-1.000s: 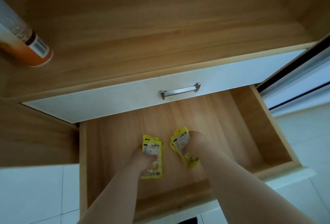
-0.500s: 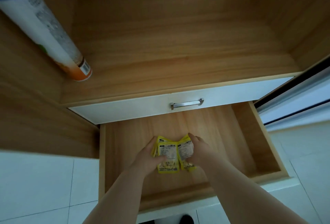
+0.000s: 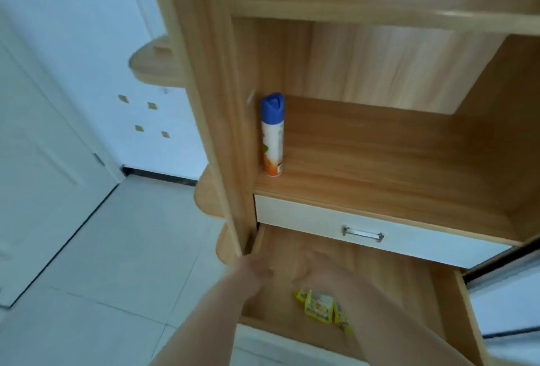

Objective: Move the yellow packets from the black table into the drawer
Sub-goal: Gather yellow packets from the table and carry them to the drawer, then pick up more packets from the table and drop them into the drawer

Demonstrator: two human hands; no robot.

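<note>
Several yellow packets [image 3: 320,307] lie in a small pile on the floor of the open wooden drawer [image 3: 388,284], near its front. My left hand [image 3: 257,270] hovers over the drawer's left side, fingers loosely curled, holding nothing. My right hand [image 3: 318,266] is above and just behind the packets, fingers apart, not touching them. Both hands are blurred by motion. The black table is out of view.
A closed white drawer front with a metal handle [image 3: 362,234] sits above the open drawer. A blue-capped spray can [image 3: 272,135] stands on the shelf above. White tiled floor [image 3: 117,248] and a white door [image 3: 38,161] lie to the left.
Both hands have let go of the packets and lifted off them; the packets stay in the drawer. My view has swung up and to the left.
</note>
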